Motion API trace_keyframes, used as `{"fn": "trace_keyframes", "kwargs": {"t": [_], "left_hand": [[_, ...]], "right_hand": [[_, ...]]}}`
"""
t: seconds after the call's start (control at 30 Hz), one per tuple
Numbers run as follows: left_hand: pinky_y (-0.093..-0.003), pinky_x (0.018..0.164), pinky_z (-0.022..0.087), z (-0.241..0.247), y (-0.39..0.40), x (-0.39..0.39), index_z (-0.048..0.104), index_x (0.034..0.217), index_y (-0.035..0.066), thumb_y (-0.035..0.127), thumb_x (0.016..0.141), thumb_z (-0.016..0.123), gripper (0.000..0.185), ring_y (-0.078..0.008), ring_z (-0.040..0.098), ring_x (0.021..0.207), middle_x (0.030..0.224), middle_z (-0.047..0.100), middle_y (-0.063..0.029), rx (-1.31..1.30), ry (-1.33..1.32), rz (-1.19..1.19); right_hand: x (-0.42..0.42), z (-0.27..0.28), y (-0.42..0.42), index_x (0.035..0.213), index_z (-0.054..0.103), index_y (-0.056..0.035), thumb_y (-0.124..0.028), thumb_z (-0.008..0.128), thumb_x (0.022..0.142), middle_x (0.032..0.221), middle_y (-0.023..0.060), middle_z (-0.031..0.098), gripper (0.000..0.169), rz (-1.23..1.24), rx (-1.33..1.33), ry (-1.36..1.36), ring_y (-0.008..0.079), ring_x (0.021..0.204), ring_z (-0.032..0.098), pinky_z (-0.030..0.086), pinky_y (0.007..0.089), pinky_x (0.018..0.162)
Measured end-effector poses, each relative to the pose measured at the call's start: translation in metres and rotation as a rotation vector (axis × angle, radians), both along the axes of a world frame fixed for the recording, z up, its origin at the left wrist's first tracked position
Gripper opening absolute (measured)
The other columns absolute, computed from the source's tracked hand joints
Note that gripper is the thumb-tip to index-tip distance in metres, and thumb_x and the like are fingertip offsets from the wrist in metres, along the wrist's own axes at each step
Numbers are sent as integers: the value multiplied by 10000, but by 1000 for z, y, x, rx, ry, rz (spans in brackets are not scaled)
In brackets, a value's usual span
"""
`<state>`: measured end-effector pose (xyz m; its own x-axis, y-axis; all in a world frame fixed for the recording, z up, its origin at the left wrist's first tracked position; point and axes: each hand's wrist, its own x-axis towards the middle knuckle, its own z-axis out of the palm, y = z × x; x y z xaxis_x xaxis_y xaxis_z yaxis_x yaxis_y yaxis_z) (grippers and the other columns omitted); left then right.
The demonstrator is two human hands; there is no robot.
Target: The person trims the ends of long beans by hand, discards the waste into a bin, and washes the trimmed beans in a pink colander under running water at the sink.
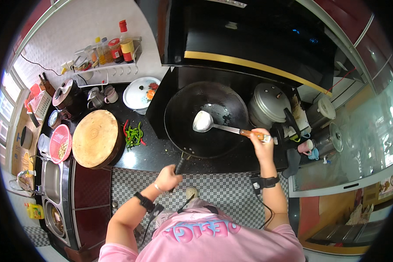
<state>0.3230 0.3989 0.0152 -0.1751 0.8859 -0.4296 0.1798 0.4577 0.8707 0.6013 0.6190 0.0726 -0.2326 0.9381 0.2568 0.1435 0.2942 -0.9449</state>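
Observation:
My left hand [168, 177] is closed around the black handle of a large dark wok [196, 95]. In my right hand [262, 145] is the wooden handle of a metal wok spatula [203, 121], whose broad blade is over the wok's inside and looks pale and shiny. Whether the blade touches the wok I cannot tell. The wok's surface has wet-looking glossy patches. Left of the stove, green and red chili peppers [134, 135] lie on the black counter beside a thick round wooden chopping board [95, 137].
A pressure cooker [270, 103] stands right of the wok. Behind the peppers is a lidded white enamel pot [140, 95]. A pink basket [59, 144] sits by the sink [52, 183]. The range hood [249, 36] overhangs the stove. Bottles [127, 46] stand on a wall shelf.

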Motion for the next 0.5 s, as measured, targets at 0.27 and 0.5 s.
{"fn": "trace_keyframes", "kwargs": {"t": [0.27,0.5], "left_hand": [[-299,437,441,-48,130,12,497,708,-7,95,723,608,152,-160,556,450,565,563,-70,-3,91,140],[-314,461,459,-52,139,15,510,717,-22,121,713,619,180,-186,579,469,558,571,-100,-80,172,152]], "right_hand": [[-56,-45,55,837,640,-93,-69,659,686,889,104,609,154,265,933,-577,280,877,578,481,379,758],[-67,-88,64,871,596,-78,-112,661,626,967,123,568,255,450,960,-718,279,952,540,445,382,845]]}}
